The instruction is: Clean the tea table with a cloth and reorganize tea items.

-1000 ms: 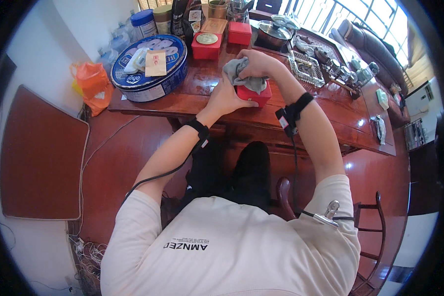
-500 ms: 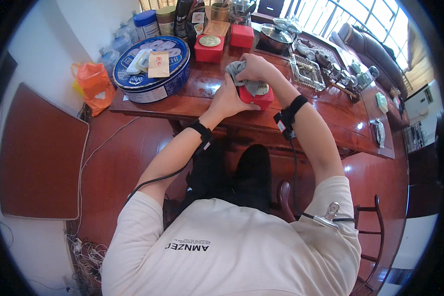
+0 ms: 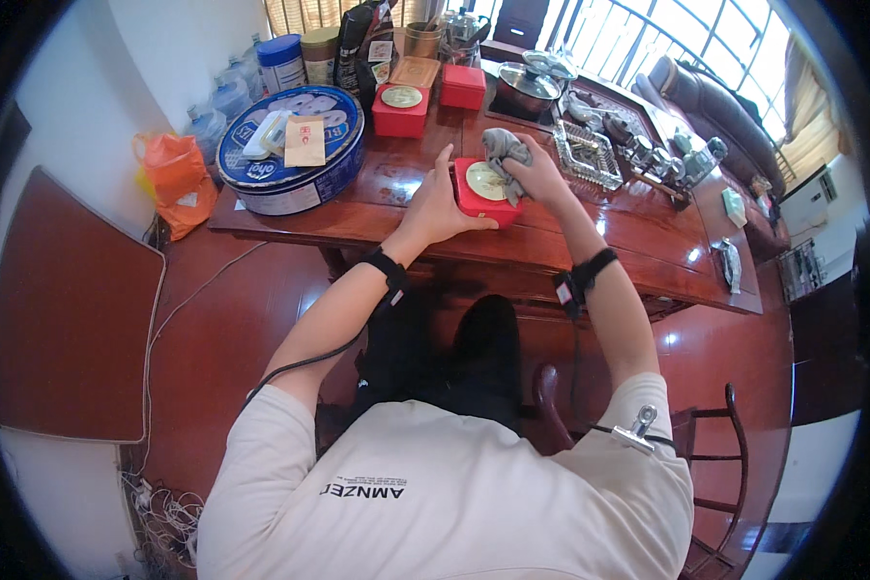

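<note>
A red box with a round pale-gold lid label rests near the front edge of the wooden table. My left hand grips its left side, thumb along the near face and fingers along the far left. Bunched in my right hand is a grey cloth, pressed against the box's right far edge. Two more red boxes stand farther back: one with a similar gold round, the other with a plain red top.
A large blue round tin carries a paper packet at the table's left. Right of the box lie a glass tray, a lidded pot and several small vessels. An orange bag sits beside the table; a chair stands lower right.
My right hand and the cloth have moved from the box's far left across the top to its right side, uncovering the round label. My left hand still holds the box.
</note>
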Available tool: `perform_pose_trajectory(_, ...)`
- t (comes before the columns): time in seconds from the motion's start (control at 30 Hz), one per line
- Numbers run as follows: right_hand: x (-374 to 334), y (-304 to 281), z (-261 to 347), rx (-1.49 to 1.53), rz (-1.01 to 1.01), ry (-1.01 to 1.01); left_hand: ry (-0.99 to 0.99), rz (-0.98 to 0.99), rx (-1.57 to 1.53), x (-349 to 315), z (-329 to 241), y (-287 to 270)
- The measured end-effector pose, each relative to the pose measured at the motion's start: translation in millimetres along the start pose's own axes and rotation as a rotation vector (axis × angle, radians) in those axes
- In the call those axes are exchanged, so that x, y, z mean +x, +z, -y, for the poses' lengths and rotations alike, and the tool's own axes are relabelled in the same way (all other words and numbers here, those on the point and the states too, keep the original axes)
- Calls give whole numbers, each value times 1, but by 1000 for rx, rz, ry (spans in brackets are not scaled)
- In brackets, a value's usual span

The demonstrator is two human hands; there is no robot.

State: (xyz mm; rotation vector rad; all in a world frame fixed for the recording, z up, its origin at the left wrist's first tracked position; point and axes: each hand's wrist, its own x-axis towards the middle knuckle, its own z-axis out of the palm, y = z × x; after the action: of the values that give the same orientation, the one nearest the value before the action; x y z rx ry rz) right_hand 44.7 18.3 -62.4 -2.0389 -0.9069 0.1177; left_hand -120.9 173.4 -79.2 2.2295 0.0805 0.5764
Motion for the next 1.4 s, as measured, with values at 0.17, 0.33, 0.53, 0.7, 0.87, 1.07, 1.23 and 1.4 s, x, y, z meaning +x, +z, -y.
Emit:
perform_pose_trajectory(0.17, -51, 1, 19, -93, -55, -36, 106, -39, 84, -1, 10, 2)
perform_pose_trajectory(0.33, -51, -11, 44, -371, 31, -91, 148, -50, 42, 2, 13, 4)
perform_pose_trajectory(0.53, 11, -8, 19, -383, 199, 59, 178, -55, 51, 6, 15, 1)
perform_pose_trajectory(0.7, 25, -7, 28, -415, 285, -15, 122, -50, 82, 4, 13, 1)
perform_pose_trajectory(0.87, 14, 2, 40, -540, 122, -320, 101, -54, 80, 2, 11, 1)
perform_pose_trajectory(1.07, -38, -1, 67, -381, 64, -597, 198, -93, 72, 2, 17, 2)
perform_pose_trajectory(1.23, -50, -22, 67, -339, 170, -448, 180, -126, 86, 4, 10, 3)
perform_pose_trajectory(1.4, -14, -22, 47, -623, 70, -263, 130, -59, 85, 4, 14, 1)
